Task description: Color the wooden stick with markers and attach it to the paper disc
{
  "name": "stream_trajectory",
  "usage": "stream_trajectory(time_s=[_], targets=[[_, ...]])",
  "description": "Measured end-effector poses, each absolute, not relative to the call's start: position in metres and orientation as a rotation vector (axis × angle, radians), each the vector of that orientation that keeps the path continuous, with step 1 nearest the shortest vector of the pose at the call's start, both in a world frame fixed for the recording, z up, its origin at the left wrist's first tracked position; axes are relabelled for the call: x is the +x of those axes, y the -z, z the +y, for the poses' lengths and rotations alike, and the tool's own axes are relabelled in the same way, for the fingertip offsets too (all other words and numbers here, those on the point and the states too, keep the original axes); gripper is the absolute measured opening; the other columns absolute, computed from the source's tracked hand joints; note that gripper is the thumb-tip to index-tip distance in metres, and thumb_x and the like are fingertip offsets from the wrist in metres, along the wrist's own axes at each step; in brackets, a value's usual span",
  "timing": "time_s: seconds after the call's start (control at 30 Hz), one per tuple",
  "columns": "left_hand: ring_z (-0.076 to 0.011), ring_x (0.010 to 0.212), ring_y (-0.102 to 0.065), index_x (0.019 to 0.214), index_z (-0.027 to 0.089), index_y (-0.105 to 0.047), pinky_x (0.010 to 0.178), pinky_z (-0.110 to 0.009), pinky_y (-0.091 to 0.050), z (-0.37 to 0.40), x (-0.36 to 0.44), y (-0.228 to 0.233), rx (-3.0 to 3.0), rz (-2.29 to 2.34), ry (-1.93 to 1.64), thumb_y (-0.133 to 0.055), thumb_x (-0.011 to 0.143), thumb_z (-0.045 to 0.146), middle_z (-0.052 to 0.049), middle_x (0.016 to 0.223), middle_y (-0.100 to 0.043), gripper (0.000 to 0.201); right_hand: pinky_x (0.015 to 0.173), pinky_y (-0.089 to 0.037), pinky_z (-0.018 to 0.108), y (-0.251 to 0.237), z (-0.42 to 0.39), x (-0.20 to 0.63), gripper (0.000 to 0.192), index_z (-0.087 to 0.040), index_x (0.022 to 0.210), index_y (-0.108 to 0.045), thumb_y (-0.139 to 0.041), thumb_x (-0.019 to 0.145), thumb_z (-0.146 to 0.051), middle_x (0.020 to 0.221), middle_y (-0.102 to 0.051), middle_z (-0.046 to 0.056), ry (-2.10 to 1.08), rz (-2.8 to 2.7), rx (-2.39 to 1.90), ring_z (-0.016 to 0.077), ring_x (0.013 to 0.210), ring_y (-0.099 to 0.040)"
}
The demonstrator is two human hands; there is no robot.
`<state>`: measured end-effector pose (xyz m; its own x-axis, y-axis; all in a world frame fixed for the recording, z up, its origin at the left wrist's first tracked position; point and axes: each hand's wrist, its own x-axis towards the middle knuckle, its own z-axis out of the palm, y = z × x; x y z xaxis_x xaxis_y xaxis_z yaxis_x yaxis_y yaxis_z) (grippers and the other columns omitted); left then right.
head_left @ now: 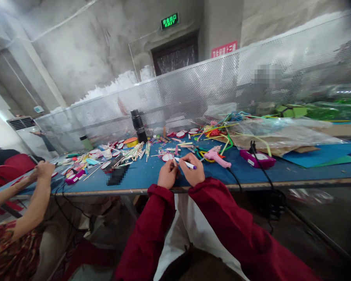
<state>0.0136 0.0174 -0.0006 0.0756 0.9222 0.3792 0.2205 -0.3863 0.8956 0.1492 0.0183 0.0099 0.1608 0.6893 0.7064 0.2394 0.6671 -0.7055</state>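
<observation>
I see a marker gripped in my right hand, fingers curled and pinching its barrel. Its long axis runs roughly left to right, purple cap poking out past the knuckles to the right, white end pointing left toward my left hand. That hand sits just beside it, almost touching, fingers closed around something small I cannot make out. Both hands rest at the near edge of the blue table. Just beyond the right hand lies a pink glue gun. Farther left, sticks are scattered; another person's hand rests well apart.
</observation>
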Motion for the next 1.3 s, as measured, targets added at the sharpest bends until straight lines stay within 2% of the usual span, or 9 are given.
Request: stream_trajectory(time_s=[0.83,1.3], targets=[[-0.0112,0.049,-0.051,0.095,0.018,-0.061,0.051,-0.022,-0.038,0.0193,0.0134,0.0033,1.725,1.137,-1.388,-0.060,0.090,0.024,0.004,0.060,-0.061,0.008,0.063,-0.043,0.029,-0.0108,0.0171,0.1482,0.016,-0.024,0.075,-0.056,-0.061,0.087,-0.033,0.071,-0.064,-0.001,-0.342,-1.452,-0.842,0.0160,0.065,-0.058],[-0.0109,0.049,-0.051,0.095,0.018,-0.061,0.050,-0.021,-0.037,0.0168,0.0137,0.0011,1.752,1.147,-1.379,-0.057,0.089,0.018,0.004,0.061,-0.062,0.007,0.063,-0.042,0.029,-0.0123,0.0158,0.1480,0.016,-0.024,0.074,-0.056,-0.060,0.087,-0.032,0.069,-0.062,-0.002,-0.344,-1.450,-0.827,0.0158,0.064,-0.057]])
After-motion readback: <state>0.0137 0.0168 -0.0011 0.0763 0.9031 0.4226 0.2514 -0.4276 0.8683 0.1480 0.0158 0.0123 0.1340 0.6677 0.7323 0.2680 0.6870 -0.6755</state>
